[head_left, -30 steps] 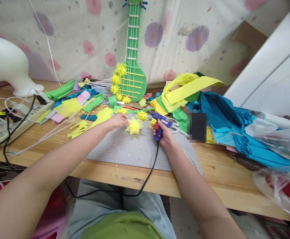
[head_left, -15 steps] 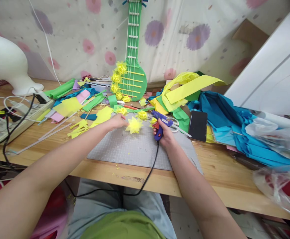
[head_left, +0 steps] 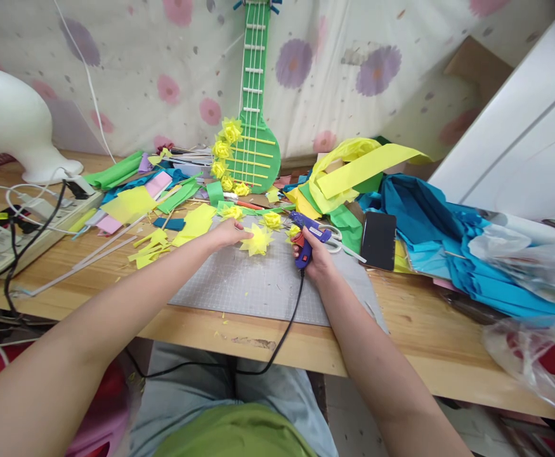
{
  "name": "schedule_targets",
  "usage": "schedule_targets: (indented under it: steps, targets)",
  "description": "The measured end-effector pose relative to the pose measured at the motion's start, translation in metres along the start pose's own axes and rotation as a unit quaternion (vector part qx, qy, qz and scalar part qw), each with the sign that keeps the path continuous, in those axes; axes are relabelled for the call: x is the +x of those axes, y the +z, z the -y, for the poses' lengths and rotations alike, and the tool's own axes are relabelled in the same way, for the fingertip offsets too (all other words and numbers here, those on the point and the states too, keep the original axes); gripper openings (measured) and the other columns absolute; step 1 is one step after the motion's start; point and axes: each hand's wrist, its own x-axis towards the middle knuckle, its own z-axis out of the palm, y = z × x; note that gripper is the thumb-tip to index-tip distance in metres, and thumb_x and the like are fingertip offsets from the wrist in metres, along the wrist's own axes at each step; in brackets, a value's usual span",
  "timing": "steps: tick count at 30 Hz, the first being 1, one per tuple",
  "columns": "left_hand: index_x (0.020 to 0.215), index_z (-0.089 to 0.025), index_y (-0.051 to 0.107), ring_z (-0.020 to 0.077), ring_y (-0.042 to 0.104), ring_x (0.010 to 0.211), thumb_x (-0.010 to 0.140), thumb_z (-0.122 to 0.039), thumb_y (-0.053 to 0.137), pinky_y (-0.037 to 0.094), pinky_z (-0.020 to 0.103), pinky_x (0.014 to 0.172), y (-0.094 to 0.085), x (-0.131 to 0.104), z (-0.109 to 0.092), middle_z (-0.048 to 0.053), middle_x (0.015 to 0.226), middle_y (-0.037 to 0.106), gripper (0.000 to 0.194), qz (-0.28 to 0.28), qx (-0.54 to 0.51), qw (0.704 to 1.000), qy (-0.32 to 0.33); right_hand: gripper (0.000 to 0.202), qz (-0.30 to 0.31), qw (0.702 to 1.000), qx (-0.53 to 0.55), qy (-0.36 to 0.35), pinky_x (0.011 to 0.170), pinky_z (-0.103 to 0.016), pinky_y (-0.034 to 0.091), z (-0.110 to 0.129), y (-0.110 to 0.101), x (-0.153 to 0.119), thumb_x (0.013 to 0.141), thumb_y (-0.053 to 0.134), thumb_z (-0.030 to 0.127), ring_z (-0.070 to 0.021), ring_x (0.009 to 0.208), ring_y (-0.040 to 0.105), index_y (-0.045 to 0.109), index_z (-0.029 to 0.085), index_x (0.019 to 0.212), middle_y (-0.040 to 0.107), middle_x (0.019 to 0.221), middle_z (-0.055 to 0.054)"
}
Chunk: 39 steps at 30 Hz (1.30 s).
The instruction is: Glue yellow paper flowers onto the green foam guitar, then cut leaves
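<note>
My right hand (head_left: pixel 316 254) is wrapped round the handle of a blue hot glue gun (head_left: pixel 313 232), its nozzle end pointing up and left. From the grip a black cord (head_left: pixel 287 330) runs down over the table edge. My left hand (head_left: pixel 229 233) has its fingers pinched at the left edge of a star-shaped yellow paper flower (head_left: pixel 257 241), above the grey cutting mat (head_left: pixel 243 285). Behind lie more yellow flowers: one rose (head_left: pixel 272 220) at the middle and another rose (head_left: pixel 232 212) beyond my left hand. A third is partly hidden by the glue gun.
A green paper-covered lute (head_left: pixel 262 155) with yellow roses leans against the curtain. Scissors (head_left: pixel 332 236) and a phone (head_left: pixel 378 241) lie right of the glue gun. Blue crepe paper (head_left: pixel 415 203) is piled right; a power strip (head_left: pixel 44 228) and white mannequin head (head_left: pixel 11 114) stand left.
My left hand has shifted slightly right, its fingertips now at the flower's petals. The right hand and glue gun stay nearly still.
</note>
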Motion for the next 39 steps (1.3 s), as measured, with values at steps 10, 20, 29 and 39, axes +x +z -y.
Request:
schedule_targets:
  steps: [10, 20, 29, 39]
  targets:
    - [0.070, -0.019, 0.047, 0.0118, 0.049, 0.050, 0.057, -0.021, 0.073, 0.037, 0.024, 0.050, 0.007, -0.001, -0.007, -0.004, 0.053, 0.049, 0.030, 0.036, -0.037, 0.999, -0.014, 0.031, -0.004, 1.000, 0.002, 0.004, 0.036, -0.016, 0.039, 0.000, 0.000, 0.000, 0.064, 0.072, 0.043, -0.0051, 0.043, 0.049, 0.056, 0.017, 0.065, 0.061, 0.061, 0.002]
    - [0.067, -0.020, 0.046, 0.0099, 0.040, 0.045, 0.061, -0.033, 0.069, 0.029, 0.024, 0.046, 0.007, -0.001, -0.008, -0.005, 0.050, 0.043, 0.027, 0.029, -0.018, 0.999, -0.012, 0.031, -0.004, 1.000, 0.003, 0.003, 0.036, -0.016, 0.038, 0.001, 0.001, -0.001, 0.064, 0.072, 0.043, -0.0051, 0.043, 0.049, 0.055, 0.017, 0.065, 0.061, 0.060, 0.002]
    - [0.069, -0.020, 0.046, 0.0114, 0.047, 0.047, 0.057, -0.028, 0.071, 0.034, 0.024, 0.048, 0.009, -0.001, -0.005, -0.005, 0.051, 0.046, 0.029, 0.008, -0.029, 0.999, -0.012, 0.031, 0.001, 1.000, 0.000, 0.001, 0.037, -0.016, 0.038, 0.000, -0.001, 0.000, 0.064, 0.071, 0.044, -0.0050, 0.044, 0.049, 0.056, 0.017, 0.065, 0.061, 0.061, 0.003]
    - [0.081, -0.019, 0.050, 0.0143, 0.057, 0.061, 0.054, -0.028, 0.073, 0.042, 0.023, 0.051, 0.003, -0.009, -0.007, -0.001, 0.065, 0.057, 0.037, 0.007, -0.055, 0.998, -0.027, 0.030, -0.004, 1.000, 0.002, 0.003, 0.036, -0.016, 0.038, 0.001, 0.000, -0.001, 0.064, 0.072, 0.042, -0.0049, 0.044, 0.048, 0.056, 0.017, 0.065, 0.061, 0.060, 0.002]
